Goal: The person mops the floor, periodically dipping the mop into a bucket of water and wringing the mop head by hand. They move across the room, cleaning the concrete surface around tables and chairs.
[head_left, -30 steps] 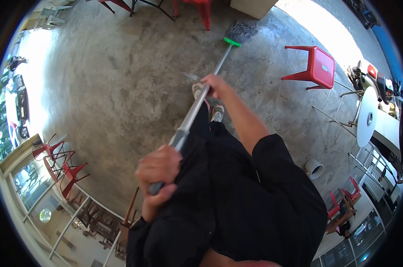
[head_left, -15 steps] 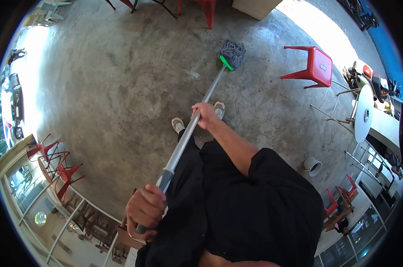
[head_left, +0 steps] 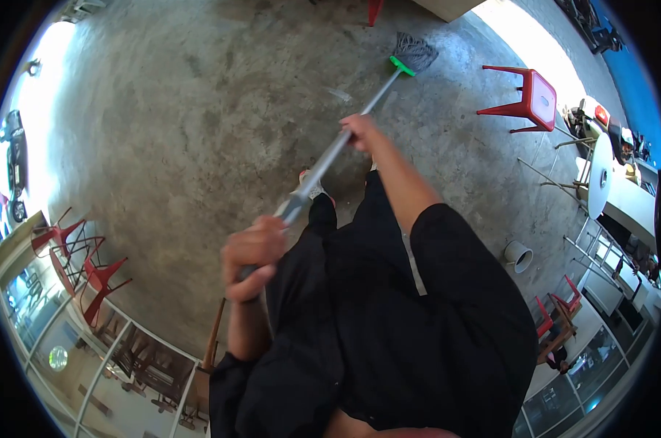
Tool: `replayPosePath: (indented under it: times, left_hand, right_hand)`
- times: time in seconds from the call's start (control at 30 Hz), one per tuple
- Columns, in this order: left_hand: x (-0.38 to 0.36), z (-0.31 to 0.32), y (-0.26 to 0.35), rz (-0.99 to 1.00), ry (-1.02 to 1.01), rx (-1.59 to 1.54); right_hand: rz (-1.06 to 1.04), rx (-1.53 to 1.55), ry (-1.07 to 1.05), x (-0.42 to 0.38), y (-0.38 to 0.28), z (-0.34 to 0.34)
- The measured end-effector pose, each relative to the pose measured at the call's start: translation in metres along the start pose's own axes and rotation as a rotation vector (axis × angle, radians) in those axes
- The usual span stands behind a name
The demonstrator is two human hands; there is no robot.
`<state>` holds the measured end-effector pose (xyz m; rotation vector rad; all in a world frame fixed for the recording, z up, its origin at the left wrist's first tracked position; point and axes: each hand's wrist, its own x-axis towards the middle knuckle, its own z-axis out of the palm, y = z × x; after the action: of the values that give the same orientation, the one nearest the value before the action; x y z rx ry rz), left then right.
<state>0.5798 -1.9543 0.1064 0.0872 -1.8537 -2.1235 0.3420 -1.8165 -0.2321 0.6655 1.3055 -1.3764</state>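
A mop (head_left: 323,169) with a long silver handle slants across the head view from near my body up to the right. Its green clamp and grey string head rest on the concrete floor ahead. My left hand (head_left: 254,254) is closed round the grey grip at the handle's near end, slightly blurred. Farther along the pole, my right hand (head_left: 358,133) is wrapped around it, arm stretched out. My shoe (head_left: 312,182) shows partly behind the handle.
A red metal stool (head_left: 540,101) stands to the right, with a round white table (head_left: 600,175) beyond it. A grey bucket (head_left: 519,255) sits right of my body. Red chairs (head_left: 101,277) are at left by glass panels. The floor (head_left: 184,139) is stained concrete.
The mop head has moved forward and to the right across the floor. Both hands have shifted up and right with the handle, and my feet have changed position.
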Motion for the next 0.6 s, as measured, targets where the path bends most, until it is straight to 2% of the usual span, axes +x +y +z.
replayPosePath:
  times: [0.03, 0.1, 0.13, 0.17, 0.2, 0.23, 0.27, 0.33, 0.43, 0.53, 0.6]
  left_hand:
    - [-0.021, -0.034, 0.019, 0.018, 0.008, 0.007]
    - [-0.058, -0.082, 0.061, 0.110, 0.160, -0.103]
    - [-0.084, -0.107, 0.081, 0.179, 0.308, -0.159]
    - [-0.108, -0.128, 0.099, 0.245, 0.452, -0.214]
    - [-0.124, -0.144, 0.118, 0.282, 0.531, -0.201]
    - [-0.135, -0.155, 0.132, 0.319, 0.609, -0.188]
    - [-0.143, -0.163, 0.138, 0.312, 0.569, -0.199]
    - [-0.150, -0.180, 0.143, 0.296, 0.474, -0.223]
    - [-0.131, -0.179, 0.142, 0.312, 0.390, -0.285]
    - [-0.102, -0.178, 0.124, 0.307, 0.351, -0.304]
    - [-0.080, -0.176, 0.093, 0.290, 0.380, -0.278]
  right_hand:
    - [-0.053, -0.045, -0.023, -0.019, 0.024, 0.046]
    - [0.040, -0.047, -0.075, -0.055, 0.071, 0.130]
    - [0.073, -0.134, -0.178, -0.073, 0.094, 0.164]
    - [0.105, -0.240, -0.156, -0.099, 0.110, 0.197]
    - [-0.224, -0.536, 0.329, -0.097, 0.157, 0.238]
    - [-0.604, -0.674, 0.422, -0.104, 0.172, 0.251]
    - [-0.968, -0.849, 0.586, -0.112, 0.186, 0.263]
    - [-1.749, -0.816, 0.034, -0.164, 0.139, 0.251]
    - [-1.327, -1.231, -0.726, -0.139, 0.131, 0.252]
    - [-1.197, -1.364, -0.533, -0.112, 0.111, 0.244]
    - [-1.282, -1.282, -0.482, -0.083, 0.092, 0.220]
